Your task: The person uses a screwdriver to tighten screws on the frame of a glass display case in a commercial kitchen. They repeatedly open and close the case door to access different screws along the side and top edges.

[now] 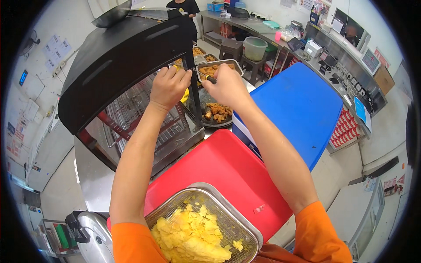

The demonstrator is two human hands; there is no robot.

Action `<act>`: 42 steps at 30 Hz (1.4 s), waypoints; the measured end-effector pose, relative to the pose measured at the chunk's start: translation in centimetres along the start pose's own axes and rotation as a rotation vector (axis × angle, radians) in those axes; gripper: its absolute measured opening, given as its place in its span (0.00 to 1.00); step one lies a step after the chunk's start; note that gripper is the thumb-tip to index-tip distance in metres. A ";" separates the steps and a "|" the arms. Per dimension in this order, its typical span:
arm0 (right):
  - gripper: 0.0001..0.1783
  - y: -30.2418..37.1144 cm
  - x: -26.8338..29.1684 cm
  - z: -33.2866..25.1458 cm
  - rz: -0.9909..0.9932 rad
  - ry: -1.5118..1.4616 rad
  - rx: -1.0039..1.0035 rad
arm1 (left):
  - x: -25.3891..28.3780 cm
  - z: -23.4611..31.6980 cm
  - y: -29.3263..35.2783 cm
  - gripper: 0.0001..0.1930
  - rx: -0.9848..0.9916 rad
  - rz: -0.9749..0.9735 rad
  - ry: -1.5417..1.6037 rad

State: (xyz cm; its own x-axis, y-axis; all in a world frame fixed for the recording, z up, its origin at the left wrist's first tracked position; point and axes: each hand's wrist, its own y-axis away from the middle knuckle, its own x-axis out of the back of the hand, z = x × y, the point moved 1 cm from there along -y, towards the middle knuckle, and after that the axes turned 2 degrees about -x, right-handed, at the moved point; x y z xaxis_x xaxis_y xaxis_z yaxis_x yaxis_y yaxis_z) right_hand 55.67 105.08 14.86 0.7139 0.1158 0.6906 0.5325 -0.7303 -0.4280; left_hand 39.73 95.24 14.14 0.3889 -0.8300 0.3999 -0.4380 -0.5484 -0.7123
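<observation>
My right hand grips a screwdriver by its black and yellow handle. Its shaft points left, toward the dark upright post of a black-framed display cabinet. Close by on the left, my left hand is closed at the cabinet's upper front edge, beside the post. What its fingers pinch is hidden, though a bit of yellow shows behind the knuckles. Wire racks stand inside the cabinet. Behind the post lies fried chicken on a dark round pan, with more in a metal tray.
A red lid lies before me, with a wire-mesh tray of yellow crumbly food near my body. To the right is a blue-lidded box. A dark wok rests atop the cabinet. Another person stands at the back.
</observation>
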 end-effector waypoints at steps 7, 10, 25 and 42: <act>0.15 1.1 0.6 -2.5 -0.138 0.101 -0.064 | -0.3 -0.1 0.3 0.07 0.002 0.000 0.006; 0.19 -0.6 0.3 -1.2 -0.318 -0.295 -0.326 | -0.2 0.0 0.0 0.07 0.000 -0.002 0.016; 0.13 2.5 -1.6 -2.5 0.110 0.369 0.157 | 0.0 0.0 0.1 0.05 -0.003 0.007 0.011; 0.09 2.8 -1.5 -4.0 0.154 0.575 0.337 | 0.1 -0.1 0.1 0.06 0.008 -0.021 0.004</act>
State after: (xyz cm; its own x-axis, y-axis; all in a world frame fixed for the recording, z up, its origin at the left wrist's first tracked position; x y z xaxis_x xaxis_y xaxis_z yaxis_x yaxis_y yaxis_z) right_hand 54.28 100.11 14.97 0.4877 -0.4167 0.7671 0.6229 -0.4496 -0.6402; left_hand 39.62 95.06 14.14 0.3949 -0.8188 0.4168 -0.4234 -0.5647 -0.7084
